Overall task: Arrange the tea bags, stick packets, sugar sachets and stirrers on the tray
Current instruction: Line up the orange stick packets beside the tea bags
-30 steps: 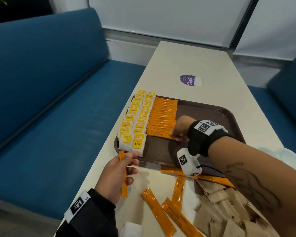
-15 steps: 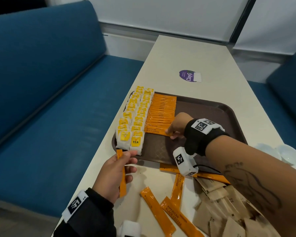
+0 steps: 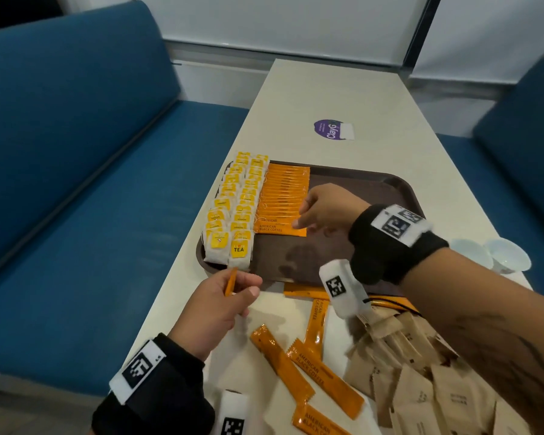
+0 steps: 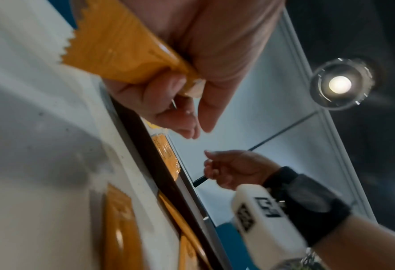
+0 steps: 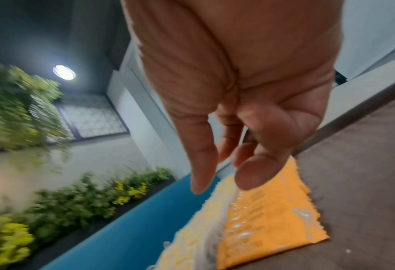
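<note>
1. Now the left hand (image 3: 215, 304) is pinching one orange stick packet (image 3: 230, 285) just off the tray's (image 3: 387, 183) near edge, likely queuing it for the row.
2. Meanwhile the right hand (image 3: 325, 210) is hovering over the stick-packet row (image 3: 283, 199) beside the tea bags (image 3: 233, 211), its grip loose and holding nothing.
3. Loose packets (image 3: 314, 368) and sugar sachets (image 3: 427, 384) are waiting on the bench (image 3: 327, 95).

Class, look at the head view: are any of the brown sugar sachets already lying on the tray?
No: the brown sugar sachets all lie heaped on the table, nearer than the tray.
</note>
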`<action>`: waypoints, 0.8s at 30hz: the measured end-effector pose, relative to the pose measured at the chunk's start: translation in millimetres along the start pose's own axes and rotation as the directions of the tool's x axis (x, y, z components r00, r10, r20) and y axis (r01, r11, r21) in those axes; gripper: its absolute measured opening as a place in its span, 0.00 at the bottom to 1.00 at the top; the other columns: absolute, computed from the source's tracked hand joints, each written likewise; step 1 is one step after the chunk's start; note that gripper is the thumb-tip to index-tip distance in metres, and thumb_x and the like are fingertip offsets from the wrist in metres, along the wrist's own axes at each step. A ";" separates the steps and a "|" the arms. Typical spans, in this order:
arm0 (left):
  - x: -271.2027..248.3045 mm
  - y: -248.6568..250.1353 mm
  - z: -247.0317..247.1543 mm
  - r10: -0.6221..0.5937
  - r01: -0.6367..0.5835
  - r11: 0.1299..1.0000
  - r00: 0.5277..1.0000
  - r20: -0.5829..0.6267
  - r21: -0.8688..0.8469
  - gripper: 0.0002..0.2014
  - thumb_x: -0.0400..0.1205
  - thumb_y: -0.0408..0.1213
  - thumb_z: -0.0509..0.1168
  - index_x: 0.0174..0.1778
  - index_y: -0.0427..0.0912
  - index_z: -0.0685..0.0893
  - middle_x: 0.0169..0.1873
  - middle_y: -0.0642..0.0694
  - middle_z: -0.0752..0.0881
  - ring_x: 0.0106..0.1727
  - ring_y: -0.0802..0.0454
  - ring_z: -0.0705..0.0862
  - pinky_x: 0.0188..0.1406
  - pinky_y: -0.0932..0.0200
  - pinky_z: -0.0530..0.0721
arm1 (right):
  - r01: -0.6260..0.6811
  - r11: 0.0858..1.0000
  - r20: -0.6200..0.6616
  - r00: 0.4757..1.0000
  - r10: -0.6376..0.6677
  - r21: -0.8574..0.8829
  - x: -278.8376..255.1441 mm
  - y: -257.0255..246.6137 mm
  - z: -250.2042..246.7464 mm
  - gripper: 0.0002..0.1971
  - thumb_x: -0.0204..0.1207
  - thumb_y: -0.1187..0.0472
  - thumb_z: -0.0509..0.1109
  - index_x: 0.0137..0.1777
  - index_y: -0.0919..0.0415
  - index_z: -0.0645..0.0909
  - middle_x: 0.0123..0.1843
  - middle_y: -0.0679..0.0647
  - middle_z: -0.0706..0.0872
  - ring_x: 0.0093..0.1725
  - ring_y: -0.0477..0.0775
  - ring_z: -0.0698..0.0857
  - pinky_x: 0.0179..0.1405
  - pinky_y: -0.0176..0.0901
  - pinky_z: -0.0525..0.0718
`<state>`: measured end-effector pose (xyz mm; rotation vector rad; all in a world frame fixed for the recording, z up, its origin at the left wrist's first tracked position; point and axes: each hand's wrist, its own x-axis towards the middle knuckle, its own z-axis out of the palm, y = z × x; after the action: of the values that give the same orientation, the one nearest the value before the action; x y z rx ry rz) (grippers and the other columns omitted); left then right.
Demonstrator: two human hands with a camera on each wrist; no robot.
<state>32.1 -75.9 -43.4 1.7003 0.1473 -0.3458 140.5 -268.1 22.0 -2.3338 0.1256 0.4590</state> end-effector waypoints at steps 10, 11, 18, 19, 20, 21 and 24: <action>-24.6 1.2 33.2 0.027 -0.283 0.600 0.942 0.334 0.748 0.15 0.71 0.41 0.74 0.53 0.53 0.83 0.51 0.54 0.79 0.51 0.56 0.81 0.51 0.60 0.82 | 0.130 0.887 0.318 0.948 0.020 -0.443 -131.9 50.9 42.9 0.17 0.68 0.49 0.78 0.54 0.50 0.81 0.46 0.45 0.81 0.44 0.45 0.83 0.48 0.42 0.86; -26.5 2.1 36.8 0.022 -0.310 0.511 0.937 0.349 0.801 0.16 0.70 0.42 0.74 0.54 0.53 0.82 0.53 0.53 0.78 0.52 0.54 0.80 0.50 0.58 0.81 | 0.122 0.856 0.312 0.949 0.048 -0.502 -135.8 54.3 50.8 0.18 0.69 0.47 0.77 0.56 0.51 0.81 0.48 0.46 0.82 0.47 0.47 0.82 0.49 0.42 0.85; -32.5 5.1 53.5 -0.011 -0.326 0.084 0.945 0.328 0.942 0.16 0.77 0.40 0.67 0.60 0.48 0.75 0.60 0.47 0.76 0.63 0.46 0.76 0.44 0.57 0.70 | 0.170 0.732 0.234 0.972 -0.015 -0.660 -136.5 55.0 79.4 0.10 0.74 0.57 0.71 0.36 0.59 0.74 0.35 0.51 0.73 0.38 0.51 0.76 0.36 0.41 0.76; -32.8 5.6 53.7 -0.016 -0.319 0.061 0.947 0.321 0.946 0.14 0.78 0.39 0.66 0.59 0.47 0.75 0.60 0.47 0.78 0.62 0.46 0.77 0.44 0.57 0.70 | 0.172 0.731 0.227 0.974 -0.024 -0.661 -135.9 55.0 79.7 0.13 0.74 0.59 0.71 0.32 0.58 0.71 0.33 0.51 0.71 0.35 0.51 0.74 0.32 0.40 0.74; -32.8 5.9 53.6 -0.021 -0.317 0.041 0.948 0.318 0.948 0.12 0.79 0.40 0.65 0.57 0.46 0.76 0.59 0.47 0.80 0.61 0.45 0.79 0.44 0.57 0.70 | 0.169 0.731 0.219 0.975 -0.028 -0.662 -134.6 55.6 80.5 0.14 0.74 0.62 0.70 0.32 0.58 0.69 0.32 0.51 0.70 0.32 0.50 0.73 0.29 0.39 0.72; -33.4 6.6 53.5 -0.034 -0.320 0.018 0.947 0.321 0.947 0.12 0.79 0.42 0.65 0.57 0.46 0.76 0.58 0.46 0.81 0.60 0.45 0.80 0.44 0.57 0.70 | 0.174 0.731 0.212 0.976 -0.041 -0.660 -134.6 55.9 80.9 0.12 0.75 0.64 0.69 0.33 0.59 0.71 0.32 0.51 0.69 0.32 0.51 0.73 0.29 0.39 0.71; -35.2 7.7 51.7 -0.096 -0.325 0.025 0.940 0.326 0.945 0.15 0.80 0.49 0.64 0.57 0.45 0.77 0.57 0.46 0.82 0.60 0.46 0.80 0.45 0.58 0.70 | 0.157 0.772 0.183 0.982 -0.055 -0.616 -137.8 56.9 82.2 0.04 0.75 0.67 0.67 0.46 0.61 0.75 0.38 0.53 0.73 0.39 0.53 0.76 0.35 0.41 0.73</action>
<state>-6.3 -124.4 -31.6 3.0768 -0.7085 -0.6845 -24.2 -258.2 -19.8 -2.9260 -0.2839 0.7076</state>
